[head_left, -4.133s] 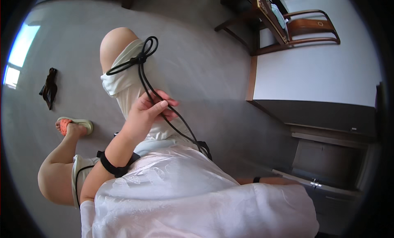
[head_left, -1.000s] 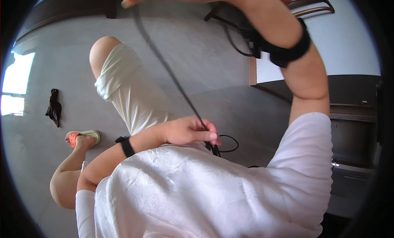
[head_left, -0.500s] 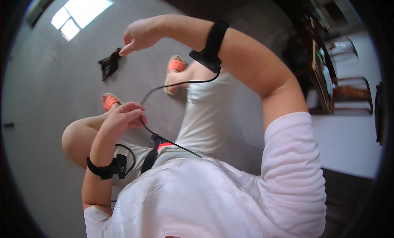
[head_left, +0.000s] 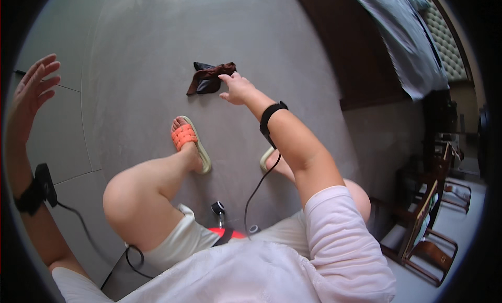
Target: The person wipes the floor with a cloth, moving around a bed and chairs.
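Note:
A dark brown and black item with pointed ends, shiny like leather, appears to lie on the grey floor ahead of my feet; its exact kind is unclear. My right hand is at its right end, with thumb and forefinger apart and nothing seen between them. Whether a fingertip still touches the item I cannot tell. Out at the far left, my left hand is raised, fingers stretched and holding nothing. Each forearm wears a black strap with a small box and a cable.
My feet wear orange and pale slippers. A dark wooden bed base with a grey-blue cover stands at the upper right. Chairs are at the lower right. A dark round-ended object with a metal stem is between my thighs.
My left hand has swung from near my knee to the far left. The right hand has come off its pinch on the dark item, now more spread out. The view has turned rightward.

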Demonstrator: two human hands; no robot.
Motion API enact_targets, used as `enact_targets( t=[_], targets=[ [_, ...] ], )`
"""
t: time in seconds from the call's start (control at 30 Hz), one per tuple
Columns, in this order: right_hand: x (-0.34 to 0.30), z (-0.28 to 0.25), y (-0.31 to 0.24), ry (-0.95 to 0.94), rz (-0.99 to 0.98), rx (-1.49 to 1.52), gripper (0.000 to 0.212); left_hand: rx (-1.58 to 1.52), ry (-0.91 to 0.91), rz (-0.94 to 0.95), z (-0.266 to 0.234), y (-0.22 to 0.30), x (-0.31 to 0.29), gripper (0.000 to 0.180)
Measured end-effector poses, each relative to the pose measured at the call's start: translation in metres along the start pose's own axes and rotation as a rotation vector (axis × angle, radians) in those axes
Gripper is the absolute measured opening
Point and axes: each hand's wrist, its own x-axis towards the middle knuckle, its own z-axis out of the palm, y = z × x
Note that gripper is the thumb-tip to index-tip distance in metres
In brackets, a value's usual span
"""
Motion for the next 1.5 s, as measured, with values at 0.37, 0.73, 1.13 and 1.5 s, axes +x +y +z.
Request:
enact_targets(
  t=[0.37,0.73,1.13,1.5],
  targets=[
    [0.152,0.094,0.005,0.164,-0.245,-0.368,0.068,-0.519,-0.288,-0.516,0.329,-0.114,0.065,0.063],
    [0.134,0.054,0.183,0.594,0.561,0.453,0.054,-0.209,-0.351,-0.863,0.370,-0.158,0.096,0.093],
    [0.180,0.106,0.055,0.372,-0.462,0.041,0.057,0.307,-0.660,-0.717,0.422,-0.167,0.128,0.117],
    [0.084,0.086,0.129,0.292,-0.596,0.343,0.050,0.297,-0.675,-0.762,0.415,-0.160,0.127,0.117]
  ],
)
